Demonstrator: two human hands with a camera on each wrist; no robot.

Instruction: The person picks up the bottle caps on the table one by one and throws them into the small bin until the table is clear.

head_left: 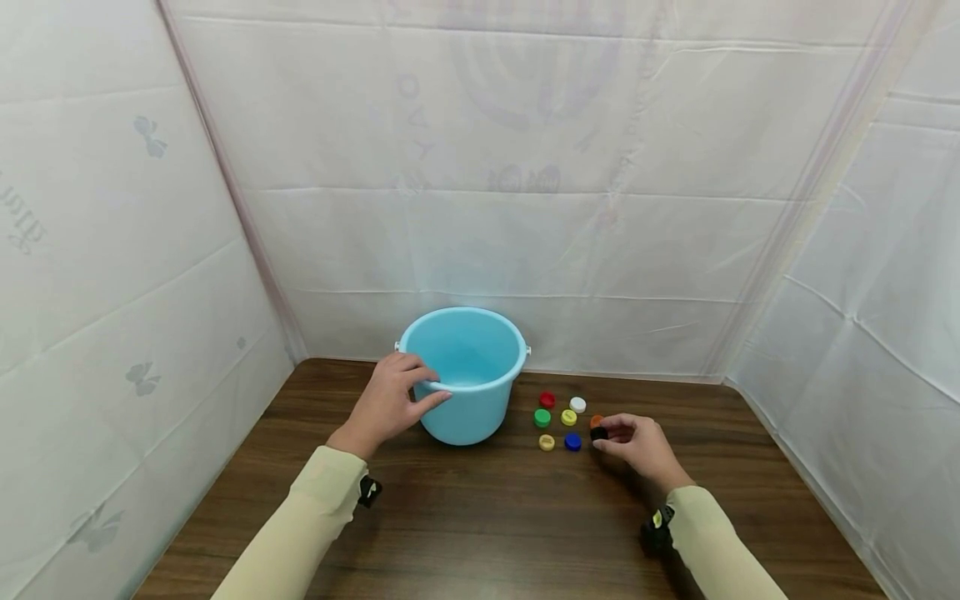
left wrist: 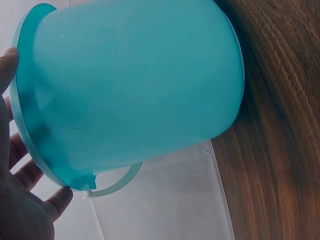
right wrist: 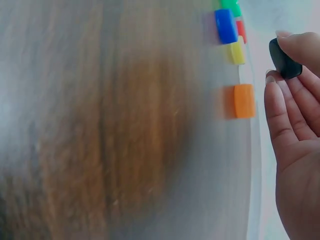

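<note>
Black cap [head_left: 598,433], where is it?
"Between thumb and fingers of the right grip [head_left: 641,446], which pinches it; the orange cap [head_left: 596,421] is just beside."
"And the left grip [head_left: 386,400]?"
"Grasping the bucket [head_left: 468,418] by its rim; that stands upright on the tabletop [head_left: 480,517]."
"Anything between?"
"Red cap [head_left: 547,400], white cap [head_left: 577,405], green cap [head_left: 542,418], yellow cap [head_left: 569,417], tan cap [head_left: 547,442], blue cap [head_left: 573,442]; all lie near one another."

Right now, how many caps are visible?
8: black cap in the right hand; on the table, orange beside it, red, white at back, green, yellow midway, tan, blue in front. The bucket may hide more.
</note>
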